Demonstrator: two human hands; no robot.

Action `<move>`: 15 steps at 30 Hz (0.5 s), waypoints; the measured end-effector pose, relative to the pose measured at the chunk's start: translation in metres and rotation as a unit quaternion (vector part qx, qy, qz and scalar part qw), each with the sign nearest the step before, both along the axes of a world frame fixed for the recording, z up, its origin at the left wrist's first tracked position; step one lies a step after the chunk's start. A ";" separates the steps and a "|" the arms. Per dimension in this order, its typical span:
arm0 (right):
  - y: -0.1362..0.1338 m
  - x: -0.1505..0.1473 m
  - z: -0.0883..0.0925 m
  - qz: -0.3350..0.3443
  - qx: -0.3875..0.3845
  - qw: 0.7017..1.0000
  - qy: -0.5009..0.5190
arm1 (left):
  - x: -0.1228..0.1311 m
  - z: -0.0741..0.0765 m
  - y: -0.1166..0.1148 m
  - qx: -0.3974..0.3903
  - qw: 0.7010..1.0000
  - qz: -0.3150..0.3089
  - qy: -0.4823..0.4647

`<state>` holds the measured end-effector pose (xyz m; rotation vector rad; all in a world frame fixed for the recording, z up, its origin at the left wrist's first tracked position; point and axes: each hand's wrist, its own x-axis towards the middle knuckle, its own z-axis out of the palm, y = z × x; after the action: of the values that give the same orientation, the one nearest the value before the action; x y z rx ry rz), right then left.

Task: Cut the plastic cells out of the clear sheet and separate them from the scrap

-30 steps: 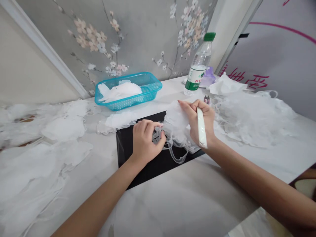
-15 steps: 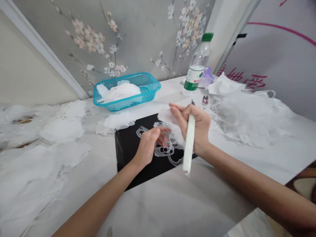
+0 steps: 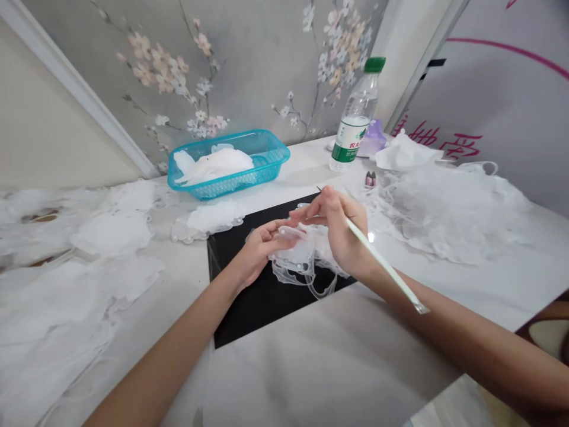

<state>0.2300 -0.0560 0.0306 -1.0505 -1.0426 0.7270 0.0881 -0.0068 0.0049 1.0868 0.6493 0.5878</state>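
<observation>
Over the black mat [image 3: 249, 314], my left hand [image 3: 262, 249] pinches a white sheer fabric piece [image 3: 293, 252] with small round dots along its edge. My right hand [image 3: 347, 228] meets it from the other side, fingers bent close to the fabric. Held in that right hand is a slim tool [image 3: 386, 267] with a pale wrapped handle and a dark pointed tip. The tip points up and away from the fabric. Translucent cut-out strips [image 3: 326, 287] lie on the mat beneath both hands.
A blue plastic basket [image 3: 213, 188] holding white pieces stands at the back. Right of it are a water bottle [image 3: 351, 133] and a small dark pink item [image 3: 370, 179]. White fabric heaps lie left [image 3: 111, 231] and right [image 3: 457, 207]; a small stack [image 3: 208, 219] sits beside the mat.
Both hands have come together on the white fabric piece, which is now over the strips. The tool has swung so its handle slants down to the right.
</observation>
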 end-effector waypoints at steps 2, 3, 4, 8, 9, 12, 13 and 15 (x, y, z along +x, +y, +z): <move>0.002 0.002 -0.001 -0.014 -0.005 1.000 0.001 | 0.002 -0.001 -0.003 0.056 0.998 -0.006 0.023; 0.002 0.003 -0.001 -0.017 -0.009 1.000 0.000 | 0.003 -0.002 -0.004 0.090 0.995 -0.011 0.034; 0.003 0.004 -0.002 -0.016 -0.014 1.000 -0.001 | 0.003 -0.003 -0.004 0.125 0.991 -0.018 0.046; 0.006 0.010 -0.001 -0.003 -0.025 0.999 0.034 | 0.003 -0.003 -0.004 0.222 0.968 -0.069 0.089; 0.007 0.012 -0.001 -0.012 -0.020 0.999 0.048 | 0.002 -0.003 -0.004 0.229 0.966 -0.075 0.096; 0.010 0.018 0.001 -0.055 0.007 0.997 0.047 | 0.002 -0.002 -0.005 0.232 0.965 -0.045 0.115; 0.011 0.019 0.002 -0.070 0.012 0.997 0.034 | 0.002 -0.003 -0.006 0.235 0.964 -0.024 0.119; 0.012 0.020 0.003 -0.099 0.009 0.995 -0.006 | 0.004 -0.004 -0.008 0.242 0.963 0.028 0.120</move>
<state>0.2505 -0.0445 0.0335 -1.1262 -0.9373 0.5501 0.0918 -0.0146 0.0011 1.6196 0.7684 0.6892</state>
